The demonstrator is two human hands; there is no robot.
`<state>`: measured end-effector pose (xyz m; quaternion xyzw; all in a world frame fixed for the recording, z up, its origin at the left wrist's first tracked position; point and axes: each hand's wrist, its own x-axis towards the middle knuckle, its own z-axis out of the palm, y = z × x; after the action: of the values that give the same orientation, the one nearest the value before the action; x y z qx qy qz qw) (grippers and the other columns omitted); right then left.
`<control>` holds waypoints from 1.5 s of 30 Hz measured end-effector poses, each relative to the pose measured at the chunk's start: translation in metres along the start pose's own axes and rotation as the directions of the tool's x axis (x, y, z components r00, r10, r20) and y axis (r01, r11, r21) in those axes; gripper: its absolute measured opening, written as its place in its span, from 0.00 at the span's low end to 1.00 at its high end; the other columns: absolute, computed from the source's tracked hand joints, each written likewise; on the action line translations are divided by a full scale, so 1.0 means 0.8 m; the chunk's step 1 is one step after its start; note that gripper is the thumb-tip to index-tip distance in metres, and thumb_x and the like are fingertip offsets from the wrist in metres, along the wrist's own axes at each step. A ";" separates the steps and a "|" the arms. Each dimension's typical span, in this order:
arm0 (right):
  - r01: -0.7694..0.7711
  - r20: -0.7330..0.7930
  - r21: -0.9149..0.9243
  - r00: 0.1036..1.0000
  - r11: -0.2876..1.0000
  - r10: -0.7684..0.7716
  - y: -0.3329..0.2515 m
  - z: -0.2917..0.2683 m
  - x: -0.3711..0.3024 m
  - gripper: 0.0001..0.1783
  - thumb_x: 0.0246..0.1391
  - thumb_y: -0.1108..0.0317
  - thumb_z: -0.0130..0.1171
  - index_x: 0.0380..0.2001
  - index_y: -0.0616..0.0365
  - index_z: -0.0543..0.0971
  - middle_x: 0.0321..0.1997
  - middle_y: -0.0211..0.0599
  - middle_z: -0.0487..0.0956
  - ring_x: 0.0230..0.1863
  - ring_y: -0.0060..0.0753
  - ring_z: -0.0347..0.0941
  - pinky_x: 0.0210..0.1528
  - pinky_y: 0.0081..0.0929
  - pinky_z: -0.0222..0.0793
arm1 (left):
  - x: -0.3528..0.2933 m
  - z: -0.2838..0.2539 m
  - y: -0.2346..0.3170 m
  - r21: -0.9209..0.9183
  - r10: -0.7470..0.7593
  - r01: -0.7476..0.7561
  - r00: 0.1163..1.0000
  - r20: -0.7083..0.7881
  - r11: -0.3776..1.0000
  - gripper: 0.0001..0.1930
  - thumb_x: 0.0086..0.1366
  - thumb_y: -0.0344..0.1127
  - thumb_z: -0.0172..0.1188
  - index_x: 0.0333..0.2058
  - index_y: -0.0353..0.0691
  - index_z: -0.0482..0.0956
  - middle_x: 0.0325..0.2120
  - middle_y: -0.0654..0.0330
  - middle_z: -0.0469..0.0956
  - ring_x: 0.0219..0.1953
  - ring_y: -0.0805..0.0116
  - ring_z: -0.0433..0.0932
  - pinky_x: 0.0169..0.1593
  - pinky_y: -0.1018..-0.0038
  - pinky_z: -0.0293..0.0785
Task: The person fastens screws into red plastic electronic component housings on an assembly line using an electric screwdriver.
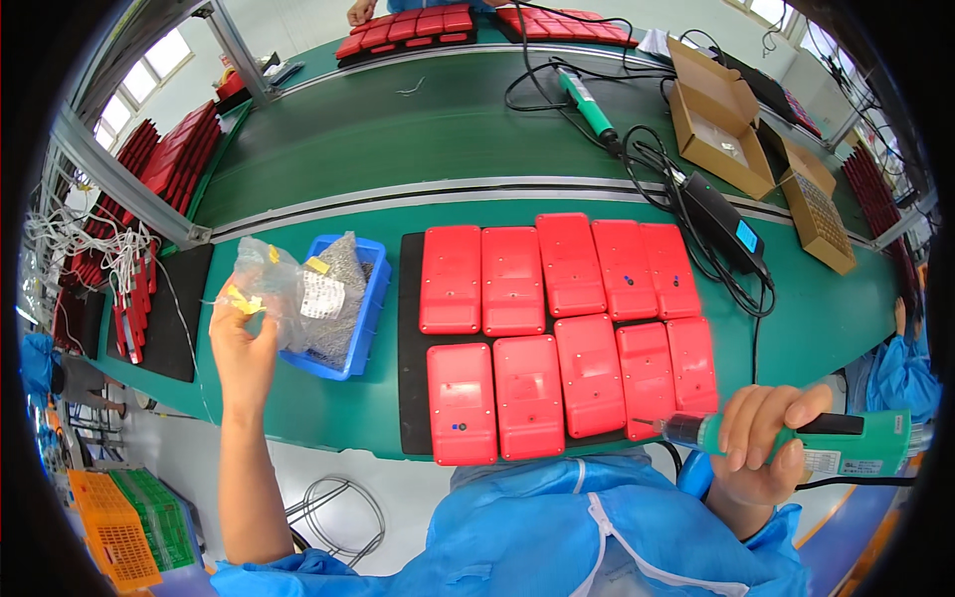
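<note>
While the left hand (246, 343) pinches a clear plastic bag (276, 297) at the blue bin (372, 310) of small metal screws (326, 343), the right hand (761, 438) wraps its fingers around a green electric screwdriver (863, 445). Ten red plastic casings (453, 274) lie in two rows on a black mat (413, 388). All seem laid out; which holes already carry screws, and so how much is left, is too small to tell.

The top edge cuts off 1 co-worker (428, 4); print on the white label (322, 297) is too small to read.
</note>
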<state>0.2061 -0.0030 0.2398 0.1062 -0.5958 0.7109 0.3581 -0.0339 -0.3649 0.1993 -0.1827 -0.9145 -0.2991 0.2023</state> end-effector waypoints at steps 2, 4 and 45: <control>-0.009 -0.004 -0.022 1.000 1.000 0.009 -0.003 0.002 0.000 0.13 0.52 0.62 0.55 0.35 0.54 0.63 0.13 0.26 0.66 0.13 0.24 0.67 0.17 0.21 0.65 | -0.001 -0.002 0.000 -0.159 -0.085 0.097 0.993 0.077 0.983 0.13 0.52 0.24 0.54 0.38 0.31 0.75 0.42 0.53 0.73 0.46 0.62 0.70 0.50 0.73 0.62; -0.025 -0.012 -0.011 1.000 1.000 0.025 -0.004 0.002 -0.001 0.14 0.52 0.63 0.55 0.35 0.54 0.63 0.13 0.26 0.66 0.13 0.24 0.67 0.16 0.22 0.65 | 0.001 0.004 0.003 -0.172 -0.057 0.063 0.998 0.039 0.983 0.12 0.54 0.26 0.53 0.38 0.30 0.75 0.40 0.55 0.73 0.43 0.67 0.70 0.49 0.76 0.62; 0.317 0.074 0.237 0.937 0.918 -0.342 0.008 0.058 0.005 0.12 0.52 0.65 0.54 0.34 0.56 0.63 0.16 0.28 0.70 0.14 0.23 0.71 0.15 0.17 0.70 | -0.154 0.094 0.261 -0.017 0.157 0.619 0.224 0.962 -0.785 0.10 0.63 0.39 0.50 0.31 0.39 0.73 0.32 0.61 0.73 0.27 0.78 0.68 0.24 0.85 0.63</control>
<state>0.1863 -0.0444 0.2501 0.2845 -0.5058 0.6951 0.4242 0.1463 -0.1867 0.1835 0.2519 -0.1161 -0.8196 -0.5013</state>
